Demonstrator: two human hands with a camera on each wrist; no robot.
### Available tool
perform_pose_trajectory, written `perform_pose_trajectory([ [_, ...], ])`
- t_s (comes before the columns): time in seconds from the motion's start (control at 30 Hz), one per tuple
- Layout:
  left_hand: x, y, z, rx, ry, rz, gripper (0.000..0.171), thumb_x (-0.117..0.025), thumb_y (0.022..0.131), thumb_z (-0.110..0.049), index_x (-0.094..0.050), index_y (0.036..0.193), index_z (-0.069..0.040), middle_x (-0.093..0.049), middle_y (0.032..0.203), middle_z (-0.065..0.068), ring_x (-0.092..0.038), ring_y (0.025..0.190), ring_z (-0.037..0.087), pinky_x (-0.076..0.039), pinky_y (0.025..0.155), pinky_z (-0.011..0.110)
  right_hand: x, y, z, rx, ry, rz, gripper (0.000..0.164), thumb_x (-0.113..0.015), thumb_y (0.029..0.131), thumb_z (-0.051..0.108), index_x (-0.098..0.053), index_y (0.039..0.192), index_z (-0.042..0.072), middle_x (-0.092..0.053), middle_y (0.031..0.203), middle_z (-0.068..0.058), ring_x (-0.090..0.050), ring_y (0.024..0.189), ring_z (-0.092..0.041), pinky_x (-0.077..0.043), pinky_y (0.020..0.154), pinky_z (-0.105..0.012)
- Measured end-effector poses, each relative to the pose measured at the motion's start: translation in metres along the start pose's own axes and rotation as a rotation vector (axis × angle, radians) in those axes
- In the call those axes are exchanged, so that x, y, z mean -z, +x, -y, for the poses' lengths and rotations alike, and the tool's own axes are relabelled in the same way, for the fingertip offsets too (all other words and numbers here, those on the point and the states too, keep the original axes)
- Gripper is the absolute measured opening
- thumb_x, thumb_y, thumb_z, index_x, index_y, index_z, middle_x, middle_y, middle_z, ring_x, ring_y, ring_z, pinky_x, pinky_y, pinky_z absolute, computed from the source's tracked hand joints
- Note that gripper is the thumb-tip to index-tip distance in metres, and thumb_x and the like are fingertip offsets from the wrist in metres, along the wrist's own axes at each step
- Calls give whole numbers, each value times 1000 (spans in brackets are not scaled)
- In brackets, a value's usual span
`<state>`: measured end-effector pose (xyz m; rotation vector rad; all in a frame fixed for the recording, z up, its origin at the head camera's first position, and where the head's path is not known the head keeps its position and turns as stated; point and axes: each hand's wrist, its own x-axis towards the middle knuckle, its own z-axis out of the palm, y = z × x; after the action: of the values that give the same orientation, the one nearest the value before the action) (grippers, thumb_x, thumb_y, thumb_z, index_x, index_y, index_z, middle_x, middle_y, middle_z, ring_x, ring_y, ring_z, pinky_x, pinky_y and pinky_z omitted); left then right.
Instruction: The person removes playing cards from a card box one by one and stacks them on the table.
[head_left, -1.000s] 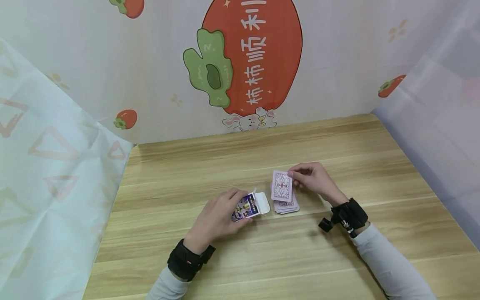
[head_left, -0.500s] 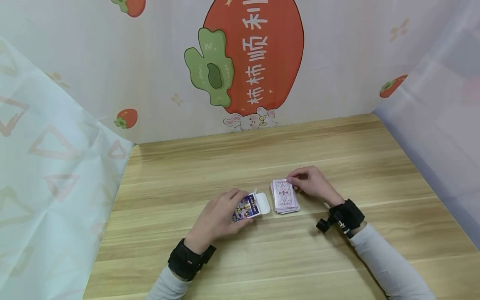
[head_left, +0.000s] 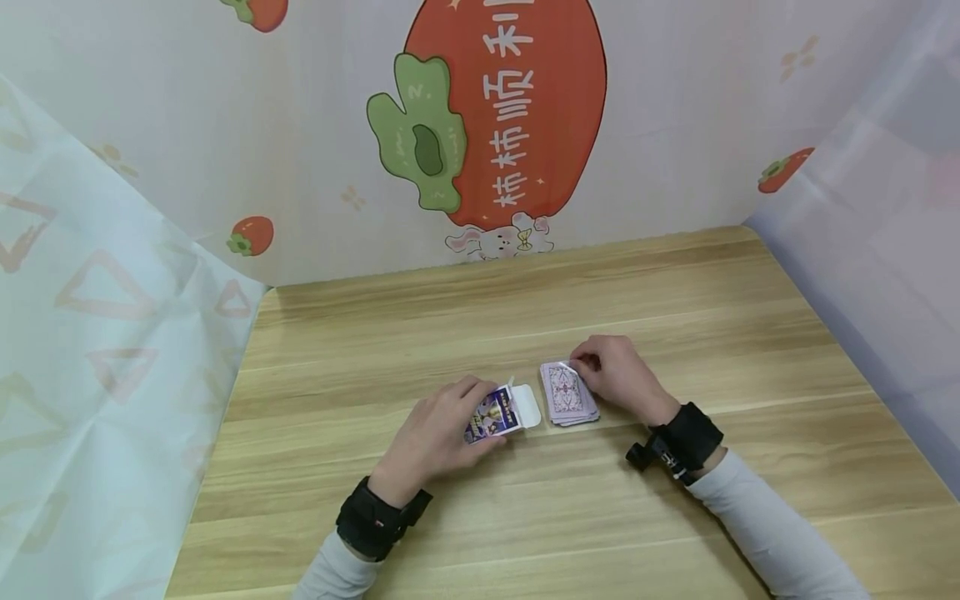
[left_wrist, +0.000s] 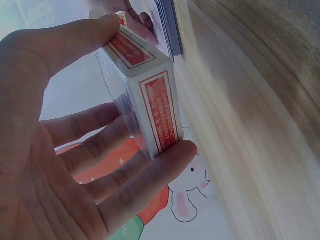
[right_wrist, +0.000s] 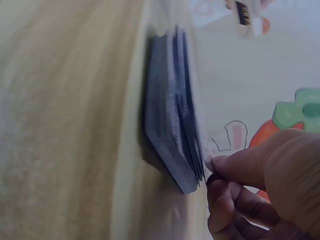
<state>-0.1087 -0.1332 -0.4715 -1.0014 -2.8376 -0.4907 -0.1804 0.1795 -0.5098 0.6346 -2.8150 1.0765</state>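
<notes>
My left hand (head_left: 435, 429) holds a small playing card box (head_left: 491, 415) between thumb and fingers, its white flap (head_left: 528, 406) open toward the cards. Red printed panels show on the box's end and side in the left wrist view. To the right of the box, a stack of playing cards (right_wrist: 167, 105) lies on the table, its edges slightly uneven. My right hand (head_left: 618, 375) pinches the far right corner of the top playing card (head_left: 564, 392), which shows a patterned back. That corner is bent up a little, while the rest lies along the stack.
The wooden table (head_left: 360, 333) reaches back to a white curtain (head_left: 322, 167) printed with a big red persimmon (head_left: 562, 108). More white cloth (head_left: 112, 375) hangs along the left side and the right side. Black camera straps (head_left: 378, 521) sit on both wrists.
My right hand has brought the raised card down onto the stack and moved slightly left and nearer, still pinching its corner. The left hand and box have stayed put.
</notes>
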Motion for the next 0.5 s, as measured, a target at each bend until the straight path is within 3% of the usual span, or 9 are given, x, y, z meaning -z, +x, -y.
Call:
perform_pose_trajectory([
  [0.13, 0, 0, 0, -1, 1, 1, 70, -89, 85, -46, -62, 141, -12, -71, 126, 5, -72, 102, 18, -60, 80, 33, -3, 0, 1, 45, -61, -34, 6, -77, 93, 1, -82, 93, 4, -70, 81, -3, -58, 69, -12, -48, 62, -27],
  [0.5, -1, 0, 0, -13, 5, 0, 71, -89, 86, -46, -62, 141, -11, -71, 127, 6, -71, 102, 18, -61, 80, 32, -8, -3, 9, 31, -142, -55, 5, -77, 92, 1, -80, 93, 5, -69, 84, -3, -59, 72, -14, -50, 65, -30],
])
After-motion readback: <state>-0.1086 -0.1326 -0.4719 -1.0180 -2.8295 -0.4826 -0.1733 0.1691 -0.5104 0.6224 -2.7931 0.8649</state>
